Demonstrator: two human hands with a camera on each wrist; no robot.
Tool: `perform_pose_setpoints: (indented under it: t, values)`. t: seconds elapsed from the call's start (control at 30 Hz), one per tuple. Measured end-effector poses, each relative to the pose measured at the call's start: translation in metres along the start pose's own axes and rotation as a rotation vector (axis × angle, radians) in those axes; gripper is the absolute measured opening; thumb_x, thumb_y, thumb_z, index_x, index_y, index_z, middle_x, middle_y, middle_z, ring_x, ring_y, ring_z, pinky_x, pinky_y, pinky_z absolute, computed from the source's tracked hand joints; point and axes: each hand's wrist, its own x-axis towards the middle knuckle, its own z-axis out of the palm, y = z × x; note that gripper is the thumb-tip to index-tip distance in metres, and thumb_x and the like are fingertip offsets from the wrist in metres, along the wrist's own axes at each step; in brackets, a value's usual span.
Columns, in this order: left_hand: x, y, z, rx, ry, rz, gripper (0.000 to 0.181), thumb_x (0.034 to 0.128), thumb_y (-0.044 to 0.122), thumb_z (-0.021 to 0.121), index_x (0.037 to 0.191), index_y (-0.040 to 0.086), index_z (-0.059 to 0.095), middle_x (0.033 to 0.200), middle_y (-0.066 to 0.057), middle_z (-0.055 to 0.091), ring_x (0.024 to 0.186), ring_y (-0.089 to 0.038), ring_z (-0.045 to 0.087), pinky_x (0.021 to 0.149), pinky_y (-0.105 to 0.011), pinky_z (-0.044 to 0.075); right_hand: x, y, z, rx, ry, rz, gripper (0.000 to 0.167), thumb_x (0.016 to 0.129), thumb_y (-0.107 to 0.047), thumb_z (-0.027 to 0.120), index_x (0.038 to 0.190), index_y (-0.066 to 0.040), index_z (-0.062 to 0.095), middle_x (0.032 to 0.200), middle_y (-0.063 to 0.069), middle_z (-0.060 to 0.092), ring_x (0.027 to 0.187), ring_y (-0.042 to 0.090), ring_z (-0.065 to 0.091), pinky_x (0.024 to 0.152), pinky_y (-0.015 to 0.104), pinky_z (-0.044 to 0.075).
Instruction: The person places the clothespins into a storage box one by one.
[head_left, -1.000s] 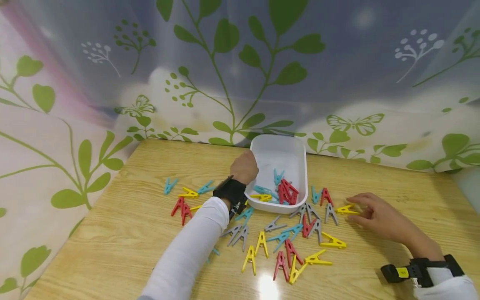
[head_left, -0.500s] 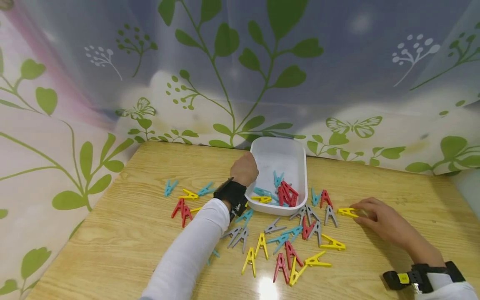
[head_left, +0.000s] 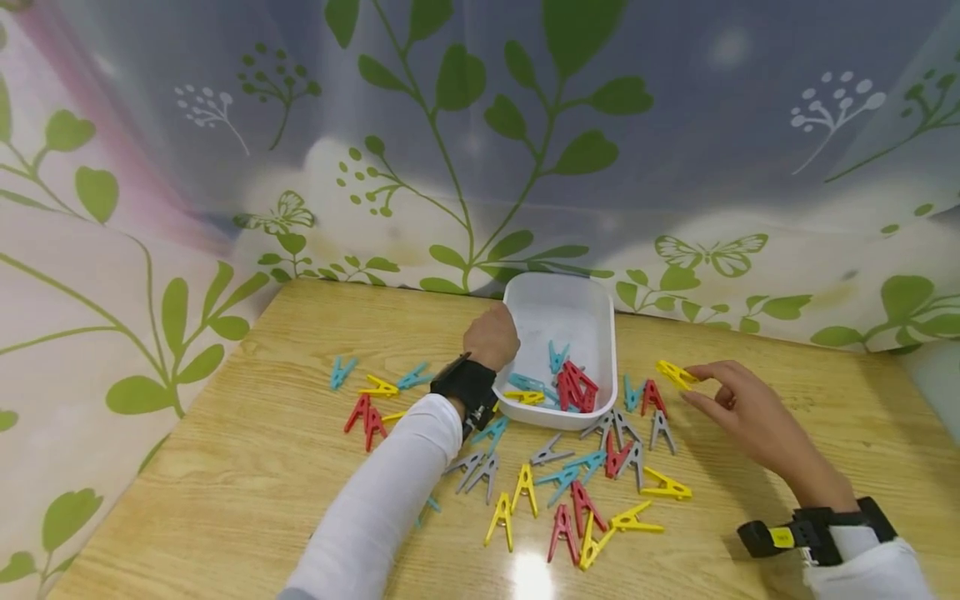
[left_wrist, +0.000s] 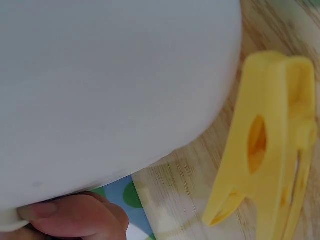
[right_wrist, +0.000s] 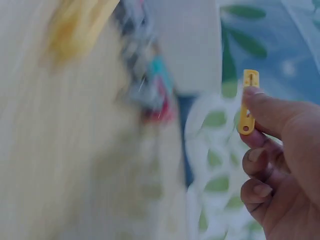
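Observation:
A white plastic bin (head_left: 558, 304) stands at the back of the table with red, blue and yellow clothespins inside its near end. My left hand (head_left: 491, 336) grips the bin's left rim; in the left wrist view its curled fingers (left_wrist: 75, 215) show at the bin's edge. Right of the bin, my right hand (head_left: 750, 408) pinches a yellow clothespin (head_left: 676, 374) between thumb and fingers, raised off the table. The right wrist view shows the same yellow clothespin (right_wrist: 247, 107) held upright at the fingertips.
Several loose clothespins lie around the bin: a yellow one (head_left: 666, 484), a grey one (head_left: 662, 430), a red one (head_left: 652, 397) and a blue one (head_left: 342, 372) among them. A leaf-patterned cloth (head_left: 705, 167) hangs right behind the wooden table (head_left: 225, 467).
My right hand has taken hold of the yellow clothespin and lifted it up from the table, towards the back. My left hand has stayed on the bin's rim.

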Motion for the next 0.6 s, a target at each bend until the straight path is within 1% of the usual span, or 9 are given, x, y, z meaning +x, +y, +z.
perform_pose_setpoints:
  t: [0.1, 0.2, 0.3, 0.37, 0.43, 0.53, 0.6]
  values:
    - [-0.001, 0.000, -0.001, 0.007, 0.011, 0.001, 0.038, 0.0941, 0.018, 0.059, 0.125, -0.003, 0.050, 0.094, -0.016, 0.066, 0.080, -0.030, 0.066, 0.066, -0.039, 0.054, 0.017, -0.020, 0.005, 0.020, 0.037, -0.055, 0.033, 0.094, -0.020, 0.063, 0.123, -0.004, 0.060, 0.110, 0.010, 0.056, 0.061, 0.011, 0.045, 0.050, 0.027, 0.038]
    - [-0.002, 0.001, -0.002, 0.021, 0.020, 0.004, 0.039, 0.0938, 0.019, 0.060, 0.124, -0.003, 0.051, 0.092, -0.016, 0.067, 0.078, -0.029, 0.066, 0.065, -0.038, 0.053, 0.033, -0.039, 0.009, 0.037, 0.038, -0.080, 0.034, 0.094, -0.023, 0.063, 0.123, -0.005, 0.061, 0.109, 0.009, 0.057, 0.060, 0.012, 0.045, 0.050, 0.027, 0.038]
    - [-0.004, 0.002, -0.003, 0.024, 0.026, 0.004, 0.039, 0.0937, 0.019, 0.060, 0.124, -0.003, 0.051, 0.091, -0.016, 0.066, 0.077, -0.029, 0.066, 0.064, -0.038, 0.053, 0.046, -0.053, 0.012, 0.061, 0.016, -0.081, 0.036, 0.095, -0.026, 0.062, 0.124, -0.006, 0.060, 0.110, 0.009, 0.057, 0.057, 0.013, 0.045, 0.050, 0.028, 0.038]
    - [-0.004, 0.003, -0.003, 0.025, 0.029, 0.004, 0.039, 0.0937, 0.019, 0.060, 0.124, -0.003, 0.051, 0.090, -0.016, 0.066, 0.077, -0.029, 0.066, 0.063, -0.038, 0.053, 0.052, -0.061, 0.014, 0.090, -0.012, -0.070, 0.038, 0.095, -0.029, 0.061, 0.125, -0.006, 0.060, 0.111, 0.009, 0.056, 0.052, 0.013, 0.047, 0.048, 0.029, 0.040]
    - [-0.005, 0.003, -0.003, 0.027, 0.033, 0.003, 0.038, 0.0939, 0.018, 0.059, 0.124, -0.003, 0.051, 0.090, -0.016, 0.067, 0.077, -0.029, 0.066, 0.063, -0.037, 0.053, 0.057, -0.066, 0.018, 0.109, -0.034, -0.065, 0.040, 0.095, -0.032, 0.061, 0.126, -0.007, 0.060, 0.114, 0.009, 0.055, 0.050, 0.013, 0.048, 0.048, 0.029, 0.041]
    - [-0.004, 0.003, -0.002, 0.033, 0.037, -0.001, 0.036, 0.0943, 0.018, 0.058, 0.123, -0.003, 0.052, 0.090, -0.015, 0.067, 0.077, -0.029, 0.066, 0.063, -0.037, 0.053, 0.063, -0.072, 0.024, 0.145, -0.067, -0.058, 0.042, 0.094, -0.035, 0.060, 0.126, -0.008, 0.059, 0.117, 0.009, 0.053, 0.042, 0.013, 0.046, 0.043, 0.030, 0.043]
    - [-0.003, 0.002, -0.002, 0.030, 0.039, -0.004, 0.035, 0.0943, 0.018, 0.058, 0.122, -0.003, 0.052, 0.090, -0.015, 0.067, 0.077, -0.029, 0.067, 0.062, -0.037, 0.053, 0.067, -0.075, 0.028, 0.146, -0.069, -0.069, 0.042, 0.094, -0.037, 0.061, 0.125, -0.009, 0.060, 0.114, 0.008, 0.054, 0.043, 0.014, 0.043, 0.042, 0.030, 0.042]
